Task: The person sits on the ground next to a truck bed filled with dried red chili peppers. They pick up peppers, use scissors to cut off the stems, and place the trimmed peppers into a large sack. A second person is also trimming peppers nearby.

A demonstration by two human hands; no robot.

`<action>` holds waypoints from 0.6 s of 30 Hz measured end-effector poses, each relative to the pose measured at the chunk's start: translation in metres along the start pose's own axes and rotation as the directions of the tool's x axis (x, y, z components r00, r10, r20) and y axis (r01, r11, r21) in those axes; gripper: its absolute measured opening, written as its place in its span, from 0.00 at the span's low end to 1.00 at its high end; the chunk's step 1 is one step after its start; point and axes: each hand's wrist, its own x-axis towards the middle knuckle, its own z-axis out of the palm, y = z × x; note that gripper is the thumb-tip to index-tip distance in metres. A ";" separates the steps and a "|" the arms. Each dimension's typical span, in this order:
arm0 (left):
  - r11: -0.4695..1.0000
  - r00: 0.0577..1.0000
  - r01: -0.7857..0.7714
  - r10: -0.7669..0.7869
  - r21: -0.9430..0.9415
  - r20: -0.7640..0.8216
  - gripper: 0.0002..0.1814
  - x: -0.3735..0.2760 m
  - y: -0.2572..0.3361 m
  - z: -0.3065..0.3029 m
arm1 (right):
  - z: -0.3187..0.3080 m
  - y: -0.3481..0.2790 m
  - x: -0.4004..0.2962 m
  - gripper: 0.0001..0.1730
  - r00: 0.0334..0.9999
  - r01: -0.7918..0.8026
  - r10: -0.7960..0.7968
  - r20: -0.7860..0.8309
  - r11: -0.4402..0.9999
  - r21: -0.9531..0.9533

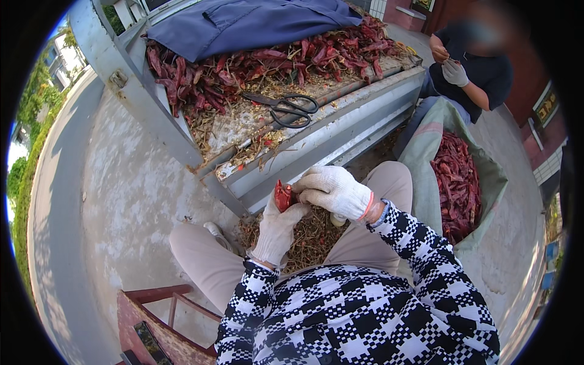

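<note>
My left hand (pixel 279 228), in a white knit glove, grips a dried red chili pepper (pixel 284 196) with its tip pointing up. The gloved fingers of my right hand (pixel 335 189) close in on the same pepper from the other side; what lies between their tips is hidden. Below both hands, a heap of dry stems (pixel 315 237) covers the ground between my knees. Just ahead stands a metal truck bed (pixel 328 132). Wrinkled red chili peppers (pixel 273 59) are piled on it, partly under a dark blue cloth (pixel 255 23).
Black-handled scissors (pixel 292 109) lie near the bed's edge among seeds and stem bits. To the right, a pale green woven sack (pixel 422 169) holds many red peppers. Beyond it sits a person (pixel 483 73) handling something small. A worn red wooden seat (pixel 159 328) is at lower left.
</note>
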 end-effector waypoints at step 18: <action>0.999 1.000 0.021 -0.020 -0.040 0.014 0.20 -0.007 -0.013 0.000 | 0.036 -0.002 -0.010 0.12 0.869 -0.391 0.493 -0.046 0.741 0.546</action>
